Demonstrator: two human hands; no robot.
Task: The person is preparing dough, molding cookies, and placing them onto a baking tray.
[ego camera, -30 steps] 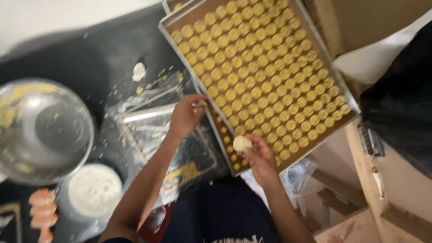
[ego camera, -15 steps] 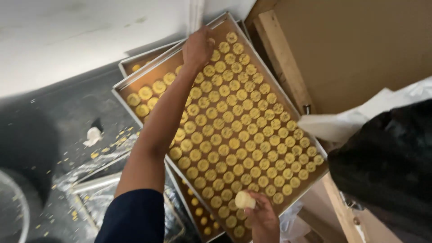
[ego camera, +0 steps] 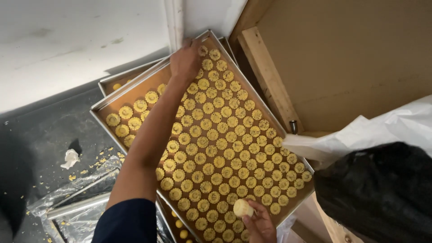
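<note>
Since the earlier frame the left hand point(ego camera: 185, 60) has left the crumb-strewn spot near the tray's lower edge and reached all the way up to the far corner of the baking tray point(ego camera: 104, 108), and the camera has followed, so the metal bowl and the white tub have dropped out of sight. The right hand point(ego camera: 258, 222) has stayed low at the near edge with its ball of dough.

Head view: the left hand lies flat-fingered over the far corner, fingertips at the rim by the white wall point(ego camera: 81, 40); whether it grips the rim or only presses on it cannot be told. The right hand is partly curled, pinching a pale dough ball point(ego camera: 242, 208) between thumb and fingers, just above the last rows of yellow flower-shaped cookies point(ego camera: 220, 148).

The tray's long axis runs diagonally, from upper left down to lower right, so its far corner lies straight ahead of the left hand and its near end under the right. The left arm crosses over the rows. A second tray point(ego camera: 118, 82) peeks from beneath.

The trays rest on a dark tabletop point(ego camera: 40, 135) littered with crumbs, crumpled clear plastic point(ego camera: 76, 204) and a small white wad point(ego camera: 70, 158). To the right stand a wooden frame point(ego camera: 265, 85), a brown panel, a white bag and a black bag point(ego camera: 382, 193).
</note>
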